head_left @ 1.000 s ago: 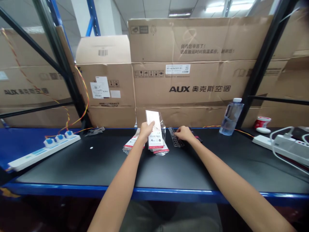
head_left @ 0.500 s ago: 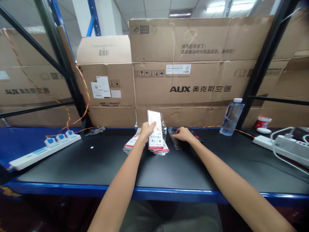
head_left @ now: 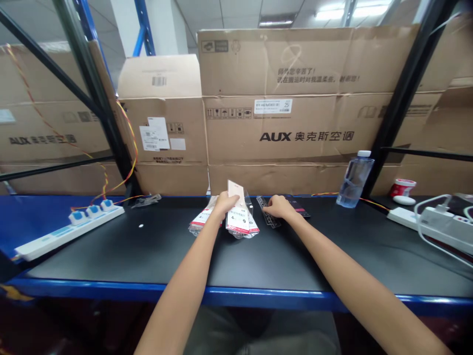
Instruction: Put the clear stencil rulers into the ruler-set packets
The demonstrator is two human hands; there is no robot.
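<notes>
My left hand (head_left: 223,204) is closed on a flat white packet (head_left: 237,217) with a red lower band and the figure 4, its thumb across the front. The packet tilts up over other red-and-white packets in clear plastic (head_left: 254,230). Another such packet (head_left: 199,220) lies to the left, partly behind my left hand and wrist. My right hand (head_left: 280,207) has its fingers pinched at a narrow black card (head_left: 271,219) with white print. Just behind that hand lies a dark packet (head_left: 300,209) with a pink stripe, partly covered.
A clear bottle (head_left: 354,180) with a white cap stands at the back right. Power strips lie at the left (head_left: 70,231) and right (head_left: 432,224). A red-and-white tub (head_left: 402,187) sits near the right one. Cardboard boxes (head_left: 314,158) wall off the back of the black tabletop (head_left: 148,256).
The white packet in my left hand has come down and tilted back, lower over the other packets. My right hand has barely moved; the black card beneath its fingers has shifted slightly.
</notes>
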